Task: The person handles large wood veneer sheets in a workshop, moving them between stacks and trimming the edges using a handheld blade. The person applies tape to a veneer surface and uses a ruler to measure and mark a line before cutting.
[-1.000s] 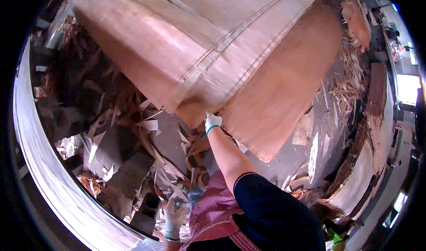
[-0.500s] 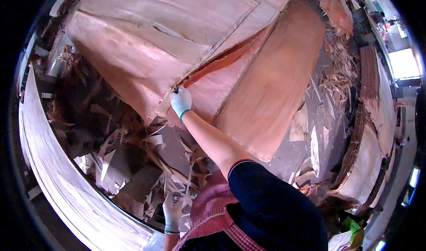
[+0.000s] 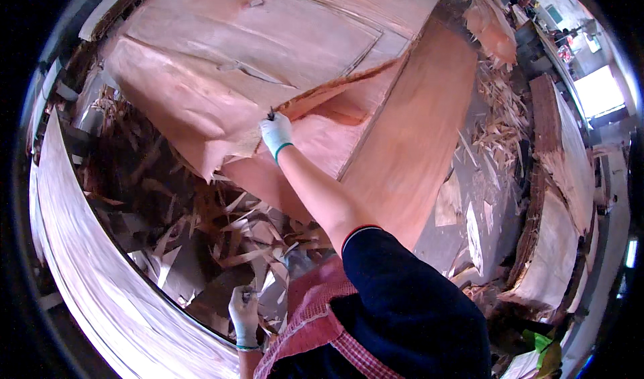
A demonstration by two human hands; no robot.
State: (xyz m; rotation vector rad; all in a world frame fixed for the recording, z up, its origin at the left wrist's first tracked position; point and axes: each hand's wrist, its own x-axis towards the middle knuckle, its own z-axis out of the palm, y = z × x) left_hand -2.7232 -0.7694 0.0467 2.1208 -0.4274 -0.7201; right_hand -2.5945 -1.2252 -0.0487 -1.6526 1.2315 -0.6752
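Observation:
My right hand (image 3: pixel 276 133), in a white glove with a green cuff, reaches far forward and is closed around a small dark object (image 3: pixel 271 115), whose tip pokes out above the fingers. It is at the near corner of a pale wood veneer sheet (image 3: pixel 221 43). From there a veneer edge (image 3: pixel 342 84) runs to the right, raised over a pinkish sheet (image 3: pixel 322 141) beneath. My left hand (image 3: pixel 243 312), gloved the same way, is low beside my red apron (image 3: pixel 315 298). Its fingers are curled, with a dark spot at them; what they hold, if anything, I cannot make out.
An orange-brown veneer sheet (image 3: pixel 419 117) lies right of the pile. Broken veneer scraps (image 3: pixel 248 238) litter the floor ahead of me. A long pale sheet (image 3: pixel 87 258) curves along the left. Veneer stacks (image 3: pixel 547 238) stand on the right, near more shavings (image 3: pixel 500 124).
My right hand has moved slightly up, and the veneer edge beside it has lifted and folded back. My left hand has shifted a little left. The view has moved slightly.

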